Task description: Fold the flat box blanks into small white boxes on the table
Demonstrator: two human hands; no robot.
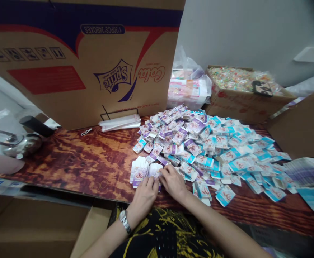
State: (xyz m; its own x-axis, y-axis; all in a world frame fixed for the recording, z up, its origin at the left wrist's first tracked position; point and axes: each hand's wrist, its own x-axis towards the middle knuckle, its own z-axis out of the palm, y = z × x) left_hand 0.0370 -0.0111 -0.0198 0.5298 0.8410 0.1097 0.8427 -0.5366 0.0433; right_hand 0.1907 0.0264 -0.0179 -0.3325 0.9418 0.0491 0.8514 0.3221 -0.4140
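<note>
the large cardboard box (65, 89) stands upside down, going by its print, at the back of the table (92, 157), perhaps to leave elbow room; its inside is hidden. a lower, open box (237, 107) brims with small colourful wrapped pieces. the heap of little cartons (221, 143) probably lies close for easy reach. the right hand (173, 182) pinches the edge of one small carton (155, 170) in front of the person; the left hand (146, 193) curls over its lower side, seemingly steadying it, though i cannot tell whether those fingers grip.
</note>
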